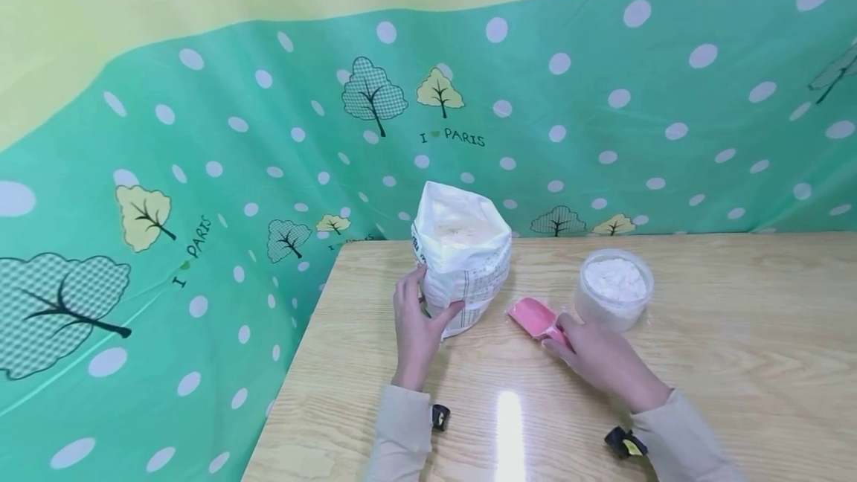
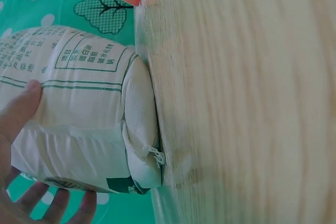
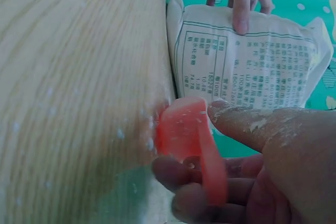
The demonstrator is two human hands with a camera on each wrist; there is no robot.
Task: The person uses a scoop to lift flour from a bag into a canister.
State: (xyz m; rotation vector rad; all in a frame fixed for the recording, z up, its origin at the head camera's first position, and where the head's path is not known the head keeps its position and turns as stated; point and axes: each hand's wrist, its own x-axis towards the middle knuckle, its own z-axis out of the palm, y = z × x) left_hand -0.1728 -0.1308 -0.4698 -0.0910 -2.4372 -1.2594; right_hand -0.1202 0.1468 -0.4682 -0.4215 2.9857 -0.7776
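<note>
An open-topped white flour bag (image 1: 472, 262) with green print stands upright on the table, pale powder showing inside. My left hand (image 1: 416, 329) grips its lower left side, the thumb on the printed front (image 2: 79, 103) and the fingers round the other side. In my right hand (image 1: 600, 357) is a pink scoop (image 1: 533, 315), held by its handle between thumb and fingers. The scoop's bowl lies low at the tabletop, just right of the bag, with white dust on it. White powder also sticks to the right thumb (image 3: 252, 127).
A clear round tub (image 1: 605, 312) heaped with white powder stands right of the scoop, behind the right hand. Specks of powder dot the wooden table (image 1: 736, 363) near the scoop. A green dotted curtain (image 1: 602, 155) hangs right behind the table's far edge.
</note>
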